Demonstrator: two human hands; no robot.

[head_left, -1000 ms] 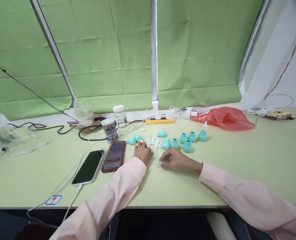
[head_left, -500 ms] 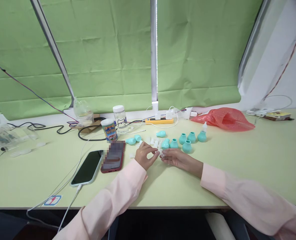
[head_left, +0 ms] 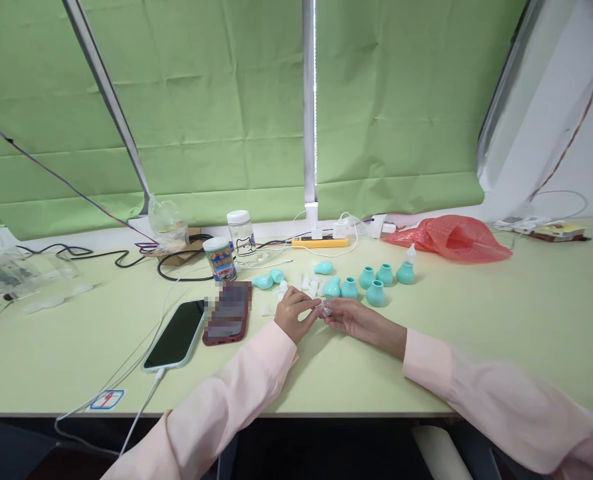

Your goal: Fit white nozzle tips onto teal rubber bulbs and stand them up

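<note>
Green backdrop, seemingly cloth; hands above table.

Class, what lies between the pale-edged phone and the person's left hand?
In the head view, the red-cased phone and a small white piece lie between the pale-edged phone and the left hand.

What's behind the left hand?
Just beyond the left hand are small white pieces, with teal bulbs to either side. The hand covers part of the tabletop; anything lying there can't be seen.
</note>
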